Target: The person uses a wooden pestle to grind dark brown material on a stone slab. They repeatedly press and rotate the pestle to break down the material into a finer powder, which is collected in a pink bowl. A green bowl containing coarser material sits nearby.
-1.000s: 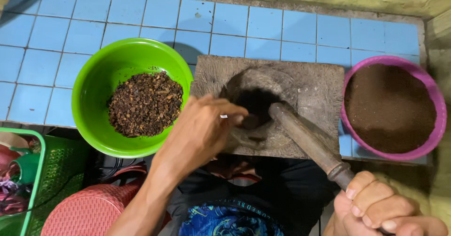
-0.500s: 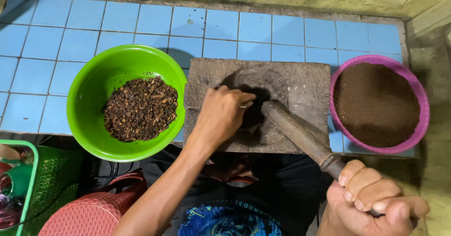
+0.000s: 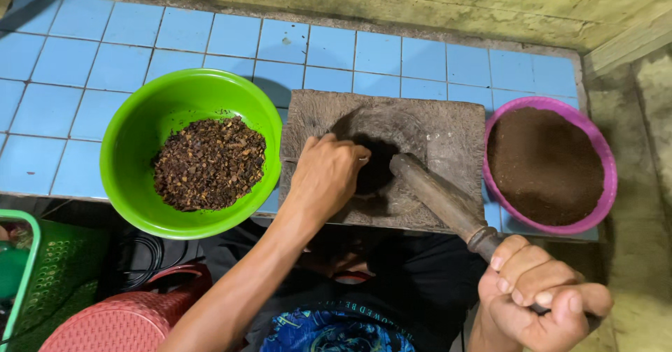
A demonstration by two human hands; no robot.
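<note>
Here, a head view looking down on a blue-tiled surface [image 3: 84, 100] set against a stained wall. Stone mortar block [image 3: 381, 157] at centre, rough grey, with a dark hollow in the middle; its near edge lies at the surface's front edge.

Left hand [image 3: 323, 175] lies over the mortar's left half, palm down, fingers [image 3: 350, 157] curled in at the rim of the hollow and touching the dark material there. Cannot tell whether they pinch anything; the tips are hidden in shadow.

Right hand [image 3: 542, 297] low at the right, off the surface, fingers closed tight around the handle end of a long stone pestle [image 3: 437, 198]. Pestle runs diagonally up-left, its thick head resting in the hollow just beside the left fingertips.

Green plastic bowl [image 3: 190, 154] left of the mortar, touching or nearly touching its edge, holding a heap of coarse dark brown bits, whole or roughly broken. Pink plastic bowl [image 3: 549, 166] right of the mortar, filled with fine dark brown powder, its near rim jutting past the surface's front edge.

Below the surface at lower left: a green mesh basket [image 3: 49, 282] and a red woven basket [image 3: 119, 320]. Dark clothing with a blue print shows between the arms
</note>
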